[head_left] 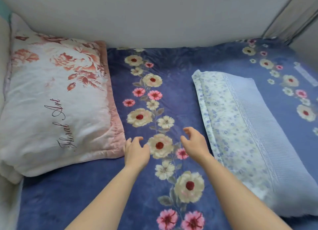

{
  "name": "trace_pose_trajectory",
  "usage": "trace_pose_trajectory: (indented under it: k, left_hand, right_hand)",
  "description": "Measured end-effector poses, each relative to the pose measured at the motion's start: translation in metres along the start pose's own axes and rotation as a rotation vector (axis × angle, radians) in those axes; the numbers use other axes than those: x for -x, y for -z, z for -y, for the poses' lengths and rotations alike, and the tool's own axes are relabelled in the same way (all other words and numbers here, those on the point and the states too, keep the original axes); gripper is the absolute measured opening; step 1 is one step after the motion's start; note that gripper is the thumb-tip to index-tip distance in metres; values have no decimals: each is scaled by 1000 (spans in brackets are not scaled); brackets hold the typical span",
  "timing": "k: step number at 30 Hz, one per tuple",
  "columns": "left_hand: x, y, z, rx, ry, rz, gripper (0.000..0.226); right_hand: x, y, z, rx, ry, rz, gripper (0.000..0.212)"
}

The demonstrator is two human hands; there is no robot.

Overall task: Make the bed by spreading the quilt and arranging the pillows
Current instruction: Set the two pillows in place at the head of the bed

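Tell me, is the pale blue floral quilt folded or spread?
Folded: the pale blue floral quilt lies as a layered bundle on the dark blue flowered sheet.

Reaching forward with the bare left forearm and right forearm nearly parallel, backs of the hands up. Holding the left hand just left of the big cream flower, fingers spread and loosely curled, thumb tip by the flower's left edge, gripping nothing. Holding the right hand just right of that flower, thumb and fingers apart in a loose claw, empty. Hovering or touching below: cannot tell.
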State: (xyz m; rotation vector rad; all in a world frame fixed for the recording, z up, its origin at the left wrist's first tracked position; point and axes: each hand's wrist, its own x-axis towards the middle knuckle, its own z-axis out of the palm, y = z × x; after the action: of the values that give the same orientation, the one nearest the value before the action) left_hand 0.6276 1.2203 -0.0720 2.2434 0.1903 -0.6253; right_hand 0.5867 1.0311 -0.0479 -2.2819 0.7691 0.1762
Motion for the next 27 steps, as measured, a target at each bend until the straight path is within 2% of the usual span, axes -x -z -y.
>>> trace_pose_trajectory:
  k: [3, 7, 9, 12, 13, 15, 17, 18, 20, 22, 25, 27]
  left_hand:
    - [29, -71, -27, -22, -32, 110, 37]
    - [61, -170, -69, 189, -15, 213, 43]
    - [72, -219, -85, 281, 28, 260, 59]
    - [80, -273, -93, 375, 83, 365, 108]
    - [81, -286, -92, 402, 85, 403, 118]
    - [83, -314, -88, 519, 82, 432, 121]
    - [87, -333, -88, 612, 73, 390, 114]
    - [88, -339, -89, 599, 66, 342, 104]
    - [89, -343, -92, 575, 55, 287, 67]
    - [100, -328, -102, 689, 77, 353, 35]
    - [120, -273, -118, 921, 94, 507, 28]
    - [136, -225, -110, 959, 90, 576, 25]
  right_hand:
    - [1, 53, -63, -2, -27, -156, 38]
    - [3, 118, -160, 101, -95, -296, 45]
    - [2, 142, -212, 159, -187, -303, 57]
    - [-2, 169, -278, 240, -322, -250, 72]
    - [-2, 175, -295, 232, -359, -233, 76]
    - [-5, 181, -322, 180, -417, -202, 86]
    - [-10, 176, -336, 145, -446, -167, 90]
    - [-12, 170, -339, 147, -442, -161, 90]
    - [-12, 161, -341, 168, -413, -178, 88]
    - [-7, 164, -335, 134, -396, -220, 84]
    - [-9, 187, -336, -28, -419, -286, 75]
    - [-10, 193, -337, -290, -473, -195, 89]
